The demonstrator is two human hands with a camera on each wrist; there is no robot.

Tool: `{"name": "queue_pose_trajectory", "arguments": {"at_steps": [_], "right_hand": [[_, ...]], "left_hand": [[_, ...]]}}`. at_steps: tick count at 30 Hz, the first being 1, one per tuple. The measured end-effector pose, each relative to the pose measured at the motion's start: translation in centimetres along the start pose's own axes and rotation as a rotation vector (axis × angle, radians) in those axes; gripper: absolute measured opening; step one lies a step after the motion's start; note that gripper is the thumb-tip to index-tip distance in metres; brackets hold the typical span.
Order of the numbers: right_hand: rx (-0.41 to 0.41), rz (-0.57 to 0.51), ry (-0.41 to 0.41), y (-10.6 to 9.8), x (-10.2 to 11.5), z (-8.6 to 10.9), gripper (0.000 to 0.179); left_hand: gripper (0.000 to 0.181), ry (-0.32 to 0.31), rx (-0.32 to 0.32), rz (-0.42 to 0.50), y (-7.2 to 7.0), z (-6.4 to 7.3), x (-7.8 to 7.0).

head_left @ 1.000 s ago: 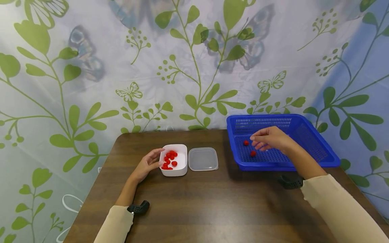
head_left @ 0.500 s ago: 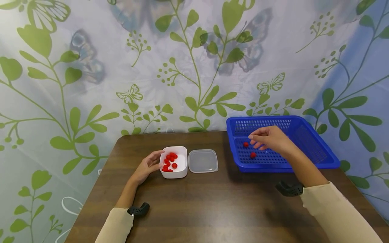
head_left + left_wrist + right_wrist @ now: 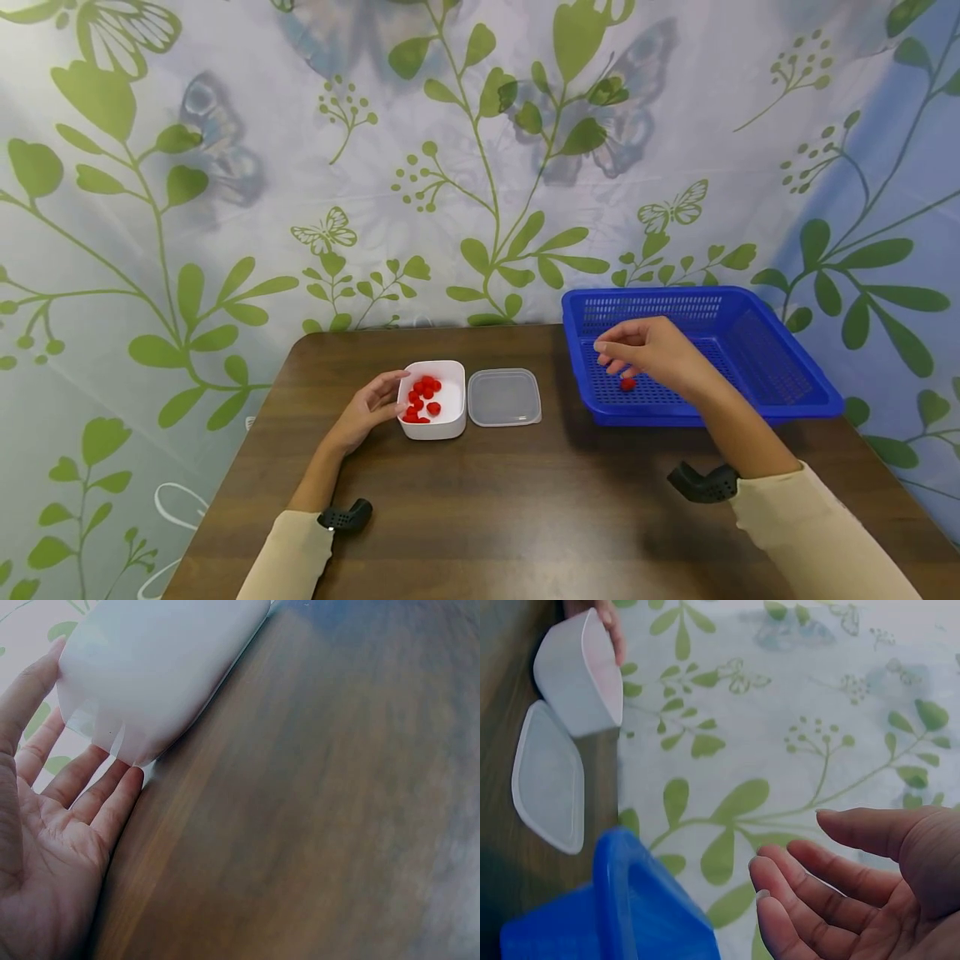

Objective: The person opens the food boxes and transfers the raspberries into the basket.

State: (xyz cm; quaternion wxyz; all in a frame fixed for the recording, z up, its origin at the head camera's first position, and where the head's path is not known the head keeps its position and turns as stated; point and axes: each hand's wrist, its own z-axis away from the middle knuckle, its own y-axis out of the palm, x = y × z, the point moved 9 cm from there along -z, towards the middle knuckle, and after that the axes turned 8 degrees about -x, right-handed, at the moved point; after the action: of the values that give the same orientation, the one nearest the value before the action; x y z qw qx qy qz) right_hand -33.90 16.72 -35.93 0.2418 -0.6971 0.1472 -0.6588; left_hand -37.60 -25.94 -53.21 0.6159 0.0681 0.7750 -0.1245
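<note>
My left hand (image 3: 365, 414) rests its fingers against the left side of a white square tub (image 3: 454, 425). In the left wrist view, its fairly straight fingers (image 3: 116, 806) touch the tub's wall. Several small red raspberry-like pieces (image 3: 433, 408) lie in the tub. My right hand (image 3: 651, 354) hovers over the left part of a blue perforated basket (image 3: 787, 367). Its fingers are loosely bent, and the right wrist view shows nothing between thumb and fingers (image 3: 802, 900). One red piece (image 3: 627, 384) shows on the basket floor just below the hand, which hides part of that floor.
A translucent lid (image 3: 504, 397) lies flat just right of the tub. Everything stands on a brown wooden table (image 3: 480, 517), with a leaf-patterned cloth (image 3: 450, 167) hanging behind it. The basket's rim (image 3: 615, 900) rises below the right hand in the right wrist view.
My right hand has shifted slightly left over the basket. The left one of the two red pieces there is now out of sight near the hand. My left hand stays at the tub.
</note>
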Motion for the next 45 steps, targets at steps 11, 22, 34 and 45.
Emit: {"name": "queue_pose_trajectory", "arguments": {"at_steps": [11, 22, 34, 45], "right_hand": [[0.043, -0.073, -0.041, 4.1, 1.4, -0.2, 0.031], [0.095, -0.180, -0.054, 8.3, 2.2, -0.7, 0.025], [0.116, -0.226, -0.079, 12.1, 2.6, -0.9, 0.021], [0.126, -0.252, -0.109, 15.1, 2.8, -2.0, 0.025]], "left_hand": [[0.056, 0.008, 0.000, 0.000, 0.0, 0.0, 0.0], [0.055, 0.000, -0.002, -0.011, -0.2, -0.2, 0.0], [0.055, -0.007, 0.000, -0.012, 0.1, 0.0, 0.1], [0.055, -0.008, 0.003, -0.012, -0.2, 0.0, 0.3]]}}
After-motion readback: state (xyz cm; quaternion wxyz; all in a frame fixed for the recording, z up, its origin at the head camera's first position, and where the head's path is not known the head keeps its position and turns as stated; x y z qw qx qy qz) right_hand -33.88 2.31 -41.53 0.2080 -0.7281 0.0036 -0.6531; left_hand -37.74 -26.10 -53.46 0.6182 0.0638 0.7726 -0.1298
